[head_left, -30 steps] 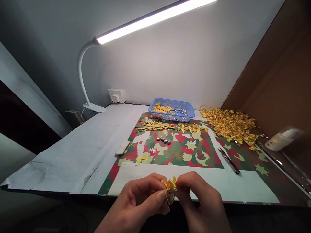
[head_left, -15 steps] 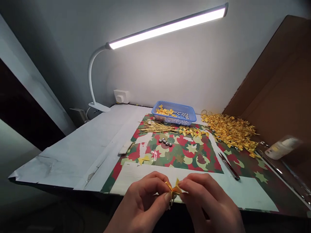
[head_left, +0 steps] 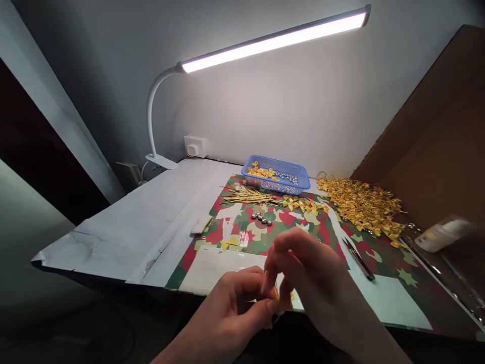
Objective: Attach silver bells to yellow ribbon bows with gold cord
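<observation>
At the table's front edge, a small yellow ribbon bow (head_left: pixel 291 297) is largely hidden behind my fingers. My left hand (head_left: pixel 242 301) pinches it between thumb and fingertips. From above, my right hand (head_left: pixel 306 273) curls round the same bow, its bent fingertips touching it beside the left thumb. A thin, pale end shows below the left fingertips, too small to make out. Just beyond my hands lie two yellow ribbon pieces (head_left: pixel 229 242) and several silver bells (head_left: pixel 261 218).
A blue basket (head_left: pixel 248 177) holds yellow bows and silver bells. Gold twist ties (head_left: pixel 250 195) and a row of bows (head_left: pixel 303 204) lie before it. At right are a heap of finished bows (head_left: pixel 364 202), tweezers (head_left: pixel 358 259) and a white bottle (head_left: pixel 439 235). A lamp (head_left: pixel 151 116) arches overhead.
My right hand has risen and turned over the bow, its fingers now curling down onto it. The left hand keeps its pinch. The view has shifted slightly.
</observation>
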Motion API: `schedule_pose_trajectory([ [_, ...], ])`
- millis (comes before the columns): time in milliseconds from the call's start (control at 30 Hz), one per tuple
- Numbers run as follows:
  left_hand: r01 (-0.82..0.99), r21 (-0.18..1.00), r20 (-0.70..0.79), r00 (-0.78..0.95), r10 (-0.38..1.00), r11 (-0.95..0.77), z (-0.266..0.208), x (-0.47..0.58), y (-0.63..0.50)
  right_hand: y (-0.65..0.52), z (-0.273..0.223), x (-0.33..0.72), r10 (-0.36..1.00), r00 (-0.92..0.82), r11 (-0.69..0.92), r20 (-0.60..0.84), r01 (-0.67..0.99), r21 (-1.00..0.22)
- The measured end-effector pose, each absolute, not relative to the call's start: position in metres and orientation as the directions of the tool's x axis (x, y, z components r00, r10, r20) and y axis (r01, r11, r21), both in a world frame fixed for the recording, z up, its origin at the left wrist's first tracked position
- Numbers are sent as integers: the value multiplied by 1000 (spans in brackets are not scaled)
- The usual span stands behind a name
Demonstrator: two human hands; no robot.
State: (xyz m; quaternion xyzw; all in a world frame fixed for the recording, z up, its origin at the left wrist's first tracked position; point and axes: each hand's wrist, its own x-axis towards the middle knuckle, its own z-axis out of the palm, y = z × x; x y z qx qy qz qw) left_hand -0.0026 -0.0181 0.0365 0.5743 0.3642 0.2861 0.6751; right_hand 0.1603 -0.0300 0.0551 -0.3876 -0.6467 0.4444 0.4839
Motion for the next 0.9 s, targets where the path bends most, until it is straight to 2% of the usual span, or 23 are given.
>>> schedule_pose_trajectory([
  [100, 21, 983, -158, 592, 790, 181, 37, -2, -17, -21, 56, 159, 933, -304, 183, 192, -58, -981],
  [233, 6, 986, -141, 585, 799, 169, 36, -3, -16, -13, 55, 156, 933, -276, 223, 231, -63, -973],
  [467, 15, 986, -143, 570, 809, 164, 41, -5, -14, -15, 61, 156, 945, -85, 300, 315, -148, -942],
  [700, 168, 985, -126, 575, 808, 34, 40, -5, -14, -21, 58, 159, 956, -49, 281, 290, -139, -950],
  [800, 211, 977, -115, 565, 817, -8, 41, -5, -13, -26, 53, 160, 946, 47, 324, 320, -151, -934],
  [900, 227, 973, -101, 550, 829, -32, 43, -7, -14, -36, 45, 166, 941, 132, 324, 310, -97, -941],
])
